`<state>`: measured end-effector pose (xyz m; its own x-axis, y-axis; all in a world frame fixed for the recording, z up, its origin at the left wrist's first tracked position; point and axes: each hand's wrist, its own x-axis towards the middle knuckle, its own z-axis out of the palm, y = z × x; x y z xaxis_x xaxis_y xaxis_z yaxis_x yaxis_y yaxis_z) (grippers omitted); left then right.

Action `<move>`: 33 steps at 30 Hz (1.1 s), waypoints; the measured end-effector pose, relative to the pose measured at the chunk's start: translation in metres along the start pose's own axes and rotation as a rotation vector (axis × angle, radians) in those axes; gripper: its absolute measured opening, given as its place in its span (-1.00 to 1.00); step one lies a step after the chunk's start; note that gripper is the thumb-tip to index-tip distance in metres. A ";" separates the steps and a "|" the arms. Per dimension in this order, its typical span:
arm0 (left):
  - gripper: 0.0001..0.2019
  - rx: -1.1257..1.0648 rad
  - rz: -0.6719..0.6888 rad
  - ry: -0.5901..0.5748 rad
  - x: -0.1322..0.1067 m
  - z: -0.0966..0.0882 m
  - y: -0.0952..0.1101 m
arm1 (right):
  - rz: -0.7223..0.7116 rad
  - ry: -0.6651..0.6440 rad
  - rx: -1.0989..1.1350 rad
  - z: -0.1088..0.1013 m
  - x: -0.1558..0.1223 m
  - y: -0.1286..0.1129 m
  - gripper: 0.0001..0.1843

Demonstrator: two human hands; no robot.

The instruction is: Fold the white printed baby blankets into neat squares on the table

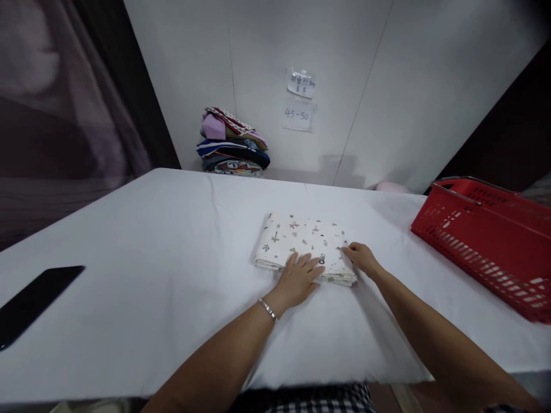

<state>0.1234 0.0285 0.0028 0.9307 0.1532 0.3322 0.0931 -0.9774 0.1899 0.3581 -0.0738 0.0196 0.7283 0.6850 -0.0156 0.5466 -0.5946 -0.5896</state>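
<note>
A folded white cloth (301, 238) with small printed shapes in green, red and grey lies flat on the white-covered table (181, 241). Its layers show along the near edge. My left hand (299, 280), with a silver bracelet at the wrist, rests on the front of the cloth, fingers spread. At the cloth's right edge, my right hand (363, 258) has its fingers closed in a pinch on the fabric; the fingertips are partly hidden.
To the right stands a red plastic basket (486, 241) with a metal handle. A stack of folded fabrics (232, 143) sits at the back by the wall. A black phone-like slab (37, 301) lies at the left. Paper notes (300, 98) hang on the wall.
</note>
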 end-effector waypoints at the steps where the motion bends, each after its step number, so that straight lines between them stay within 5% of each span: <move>1: -0.59 -0.001 0.000 0.001 0.000 0.000 0.000 | -0.002 -0.004 -0.005 0.000 -0.001 0.003 -0.67; 6: -0.59 0.015 -0.007 0.003 -0.002 -0.001 0.003 | -0.066 0.025 -0.197 -0.001 -0.008 0.005 -0.67; 10: -0.59 0.024 0.003 0.001 -0.002 -0.003 0.005 | -0.516 0.221 -0.266 0.009 -0.016 -0.020 -0.47; 13: -0.63 0.042 0.009 -0.012 -0.001 -0.003 0.006 | -0.761 0.086 -0.222 0.025 -0.028 -0.040 -0.43; 19: -0.83 0.035 0.036 -0.019 0.004 -0.007 0.004 | -0.624 -0.206 -0.289 0.049 -0.043 -0.040 -0.46; 27: -0.80 -0.075 0.037 0.034 0.000 -0.020 -0.014 | -0.663 -0.165 -0.387 0.053 -0.043 -0.036 -0.44; 33: -0.83 -0.088 -0.189 0.151 -0.031 -0.037 -0.045 | -0.709 -0.105 -0.472 0.057 -0.047 -0.035 -0.39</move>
<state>0.0771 0.0736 0.0179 0.8357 0.3585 0.4159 0.2230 -0.9138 0.3395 0.2811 -0.0614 -0.0052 0.1201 0.9826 0.1417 0.9900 -0.1078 -0.0911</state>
